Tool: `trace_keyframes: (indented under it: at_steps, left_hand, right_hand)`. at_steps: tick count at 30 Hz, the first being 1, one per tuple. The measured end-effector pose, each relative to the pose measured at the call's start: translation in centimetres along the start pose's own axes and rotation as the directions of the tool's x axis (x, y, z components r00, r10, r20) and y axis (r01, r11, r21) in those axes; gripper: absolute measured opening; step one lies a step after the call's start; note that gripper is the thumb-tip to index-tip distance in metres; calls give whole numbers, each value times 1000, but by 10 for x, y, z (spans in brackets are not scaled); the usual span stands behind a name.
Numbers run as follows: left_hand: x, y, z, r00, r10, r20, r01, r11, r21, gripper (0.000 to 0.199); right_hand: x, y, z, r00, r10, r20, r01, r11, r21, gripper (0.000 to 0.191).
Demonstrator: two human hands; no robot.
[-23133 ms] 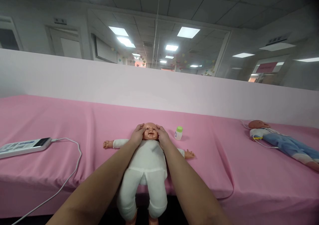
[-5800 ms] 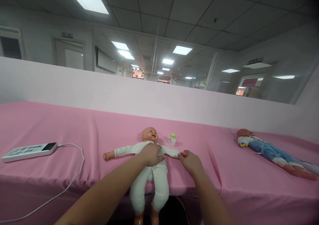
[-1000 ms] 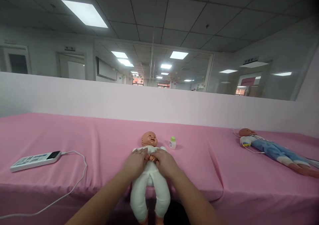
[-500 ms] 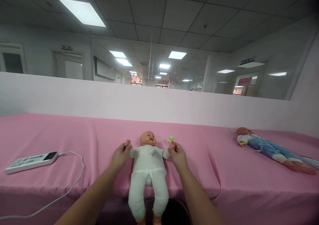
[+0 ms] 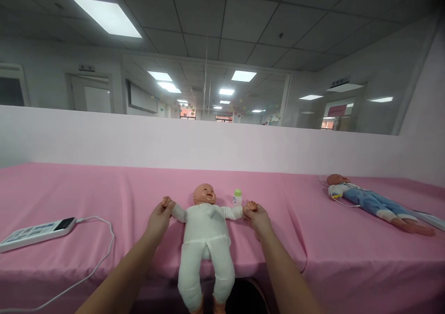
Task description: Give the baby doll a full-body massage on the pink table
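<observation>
A baby doll [image 5: 207, 226] in white clothes lies on its back on the pink cloth, its head away from me and its feet over the near edge. My left hand [image 5: 159, 219] is closed round the doll's hand on the left. On the other side, my right hand [image 5: 259, 216] grips the doll's other hand. Both doll arms are stretched out sideways. Just beyond the doll's right-side arm stands a small clear bottle [image 5: 237, 198] with a green cap.
On the left lies a white device [image 5: 38, 234] with a dark screen and a white cable [image 5: 100, 260]. A second doll [image 5: 373, 203] in blue trousers lies at the right. Behind the pink-covered table [image 5: 121, 189] rises a low wall [image 5: 174, 142] with glass above.
Both my hands have moved outward, spreading the doll's arms wider. The bottle beside the doll now shows more fully.
</observation>
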State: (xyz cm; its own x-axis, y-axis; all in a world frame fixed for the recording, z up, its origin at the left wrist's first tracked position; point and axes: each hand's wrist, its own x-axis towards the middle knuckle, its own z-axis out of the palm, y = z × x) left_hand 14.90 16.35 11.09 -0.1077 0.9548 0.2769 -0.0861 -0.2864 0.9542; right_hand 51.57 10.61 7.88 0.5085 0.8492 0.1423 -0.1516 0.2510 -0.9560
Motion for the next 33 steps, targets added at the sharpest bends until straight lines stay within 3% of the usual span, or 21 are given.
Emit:
trace_keyframes:
  at_steps: [3,5,7,11,16,18,20,22,25,28,31,33]
  left_hand:
    - [-10,23,25,962,170,212,-234,914,331,27]
    - [-20,36,40,911,170,377,-354,792,497,21]
    - [-29,43,50,848,134,513,-466,652,598,19]
    - [-39,35,50,743,91,663,-625,449,639,27]
    - [-35,29,42,690,3,724,-677,359,643,41]
    - [-34,33,41,651,4,759,-706,369,604,38]
    - [-34,35,39,655,27,755,-688,435,581,32]
    - [-33,34,36,728,69,682,-595,558,579,26]
    - [-25,24,24,883,114,456,-366,775,515,28]
    - [-9,14,10,971,85,224,-156,934,321,42]
    - [4,7,-2,999,-29,35,28,999,31,48]
    - [7,3,-7,987,-117,-111,106,990,-94,40]
  right_hand:
    - [-10,-15,28,976,-185,118,201,971,-133,52]
    - [-22,-23,45,912,-304,275,373,894,-248,37]
    - [-37,-27,58,823,-323,467,513,775,-369,29]
    - [-61,-29,69,656,-290,697,725,500,-474,37]
    - [-67,-30,71,592,-268,760,790,379,-482,39]
    - [-65,-26,71,603,-274,749,780,401,-481,41]
    - [-58,-19,69,657,-286,698,718,518,-464,41]
    - [-48,-9,64,746,-279,605,585,708,-395,34]
    - [-26,2,51,886,-236,399,319,935,-154,28]
    - [-1,6,34,982,-119,146,110,992,66,46]
    - [17,12,17,999,36,-7,-34,987,159,52]
    - [23,20,7,990,135,-32,-129,982,141,47]
